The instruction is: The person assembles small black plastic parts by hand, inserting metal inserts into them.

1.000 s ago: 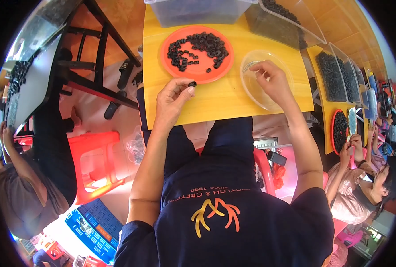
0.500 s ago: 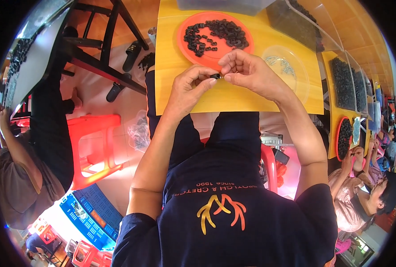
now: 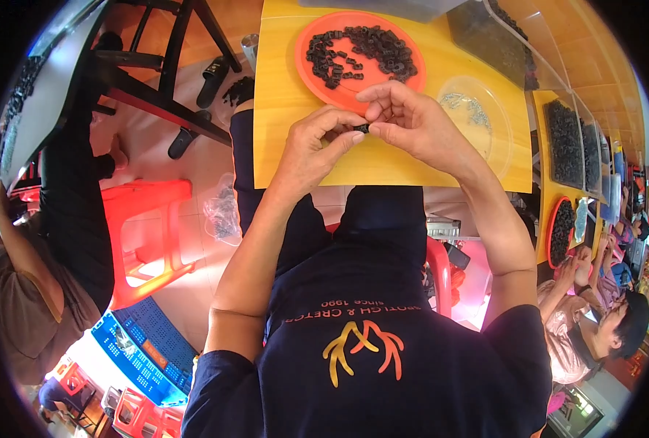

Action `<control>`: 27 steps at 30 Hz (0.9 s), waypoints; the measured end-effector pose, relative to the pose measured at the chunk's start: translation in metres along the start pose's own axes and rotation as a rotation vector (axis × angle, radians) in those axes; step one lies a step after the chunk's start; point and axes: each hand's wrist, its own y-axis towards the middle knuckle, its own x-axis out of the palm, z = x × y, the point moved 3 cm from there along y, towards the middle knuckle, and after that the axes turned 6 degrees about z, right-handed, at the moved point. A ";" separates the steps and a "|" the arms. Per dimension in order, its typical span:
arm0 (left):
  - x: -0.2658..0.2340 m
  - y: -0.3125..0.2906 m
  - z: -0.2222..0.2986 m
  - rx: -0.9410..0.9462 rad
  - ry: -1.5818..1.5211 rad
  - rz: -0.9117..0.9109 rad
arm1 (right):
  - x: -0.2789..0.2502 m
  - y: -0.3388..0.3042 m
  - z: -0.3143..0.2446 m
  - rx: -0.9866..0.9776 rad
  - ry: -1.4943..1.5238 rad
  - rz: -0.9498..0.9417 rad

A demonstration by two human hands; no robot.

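Between my fingertips is a small black part (image 3: 361,128), over the near side of a yellow table (image 3: 295,164). My left hand (image 3: 315,143) pinches it from the left with thumb and forefinger. The fingertips of my right hand (image 3: 410,128) meet it from the right, thumb and forefinger closed at its end; anything finer in them is too small to tell. Just beyond my hands lies a round orange-red tray (image 3: 346,91) with many small black parts (image 3: 383,51). To the right, a clear round dish (image 3: 501,139) holds small silvery pieces (image 3: 472,109), partly behind my right hand.
At the back right stands a clear bin (image 3: 477,36) with black parts. A red stool (image 3: 145,233) and a blue crate (image 3: 145,354) are on the floor at left. People sit on both sides; the one at right (image 3: 569,328) works beside another red tray (image 3: 560,232).
My right fingertips have closed in on the black part, from slightly apart to touching it. The view has shifted slightly.
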 end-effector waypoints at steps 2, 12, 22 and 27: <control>0.000 0.000 0.002 0.022 0.020 -0.010 | 0.001 0.002 0.002 -0.015 0.004 -0.027; -0.003 -0.004 0.000 -0.173 -0.226 0.031 | -0.047 0.024 -0.012 -0.166 -0.511 0.179; -0.002 -0.002 0.000 -0.160 -0.203 0.047 | -0.034 0.050 0.002 -0.320 -1.210 0.044; 0.000 -0.003 0.001 -0.168 -0.177 0.060 | -0.029 0.055 -0.003 -0.331 -1.104 0.005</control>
